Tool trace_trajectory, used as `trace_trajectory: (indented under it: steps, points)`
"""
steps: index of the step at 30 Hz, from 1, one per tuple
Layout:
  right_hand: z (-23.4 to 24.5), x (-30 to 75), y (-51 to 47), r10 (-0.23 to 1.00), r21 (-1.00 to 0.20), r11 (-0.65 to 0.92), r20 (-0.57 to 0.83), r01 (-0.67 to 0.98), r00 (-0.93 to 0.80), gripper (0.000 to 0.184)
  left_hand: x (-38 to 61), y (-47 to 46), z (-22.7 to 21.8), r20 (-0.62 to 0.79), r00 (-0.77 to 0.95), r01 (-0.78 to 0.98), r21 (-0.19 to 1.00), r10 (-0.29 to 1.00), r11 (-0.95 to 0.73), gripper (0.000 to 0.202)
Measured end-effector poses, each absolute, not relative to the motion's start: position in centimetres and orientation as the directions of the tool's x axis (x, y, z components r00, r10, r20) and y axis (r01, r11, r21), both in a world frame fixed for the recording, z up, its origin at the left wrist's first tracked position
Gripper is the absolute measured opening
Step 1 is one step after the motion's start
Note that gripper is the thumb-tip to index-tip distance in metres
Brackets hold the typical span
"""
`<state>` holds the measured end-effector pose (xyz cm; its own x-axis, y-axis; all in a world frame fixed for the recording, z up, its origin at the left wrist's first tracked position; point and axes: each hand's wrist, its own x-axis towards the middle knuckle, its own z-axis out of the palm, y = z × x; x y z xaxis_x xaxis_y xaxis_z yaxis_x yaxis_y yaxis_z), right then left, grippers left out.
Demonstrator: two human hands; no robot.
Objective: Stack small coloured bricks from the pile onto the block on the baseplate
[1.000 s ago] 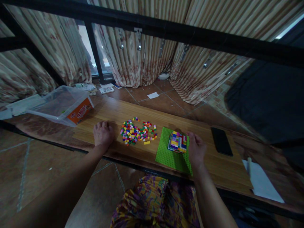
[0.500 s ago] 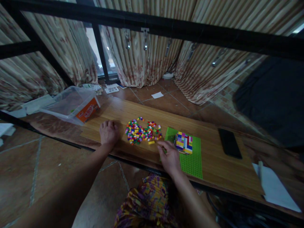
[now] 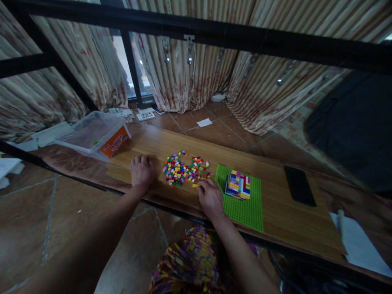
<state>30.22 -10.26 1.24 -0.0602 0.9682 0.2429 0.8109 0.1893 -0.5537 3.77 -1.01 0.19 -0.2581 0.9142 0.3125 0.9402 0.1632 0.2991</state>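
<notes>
Beside the loose brick pile (image 3: 176, 169), my right hand (image 3: 211, 200) reaches down with thumb and fingers pinched on a small yellow toy brick (image 3: 195, 185). The brick lies at the near edge of the pile, low on the wood. To the left of the pile, my left hand (image 3: 142, 171) rests on the board with its fingers curled under and nothing seen in them. A block of stacked multicoloured bricks (image 3: 238, 184) stands on the green baseplate (image 3: 245, 214), just right of my right hand.
A clear plastic tub (image 3: 92, 134) with an orange label stands at the board's left end. A black phone (image 3: 299, 185) lies on the wooden board (image 3: 281, 228) to the right. White paper (image 3: 364, 245) is at the far right; a dark metal rail (image 3: 214, 30) crosses above.
My right hand has moved left, away from the stacked block, and its fingers have come down onto the yellow brick. My left hand stays in place. The view has shifted slightly.
</notes>
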Motion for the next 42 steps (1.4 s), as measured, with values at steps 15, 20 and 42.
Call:
trace_trajectory:
  steps: [15,20,42]
  points:
    - [2.4,27.8,-6.4,0.979,-0.514,0.087,0.202,0.853,0.022,0.015,3.7,-0.9,-0.1,0.339,-0.248,0.952,0.258,0.907,0.164,0.036]
    - [2.7,28.7,-6.9,0.971,-0.62,0.093,0.23,0.779,0.067,0.015,3.7,-0.9,-0.1,0.337,-0.246,0.953,0.254,0.909,0.163,0.038]
    - [4.1,43.8,-8.9,0.847,-0.748,-0.015,0.343,0.664,0.405,0.032,3.5,-0.7,0.3,0.311,-0.249,0.942,0.3,0.917,0.154,0.036]
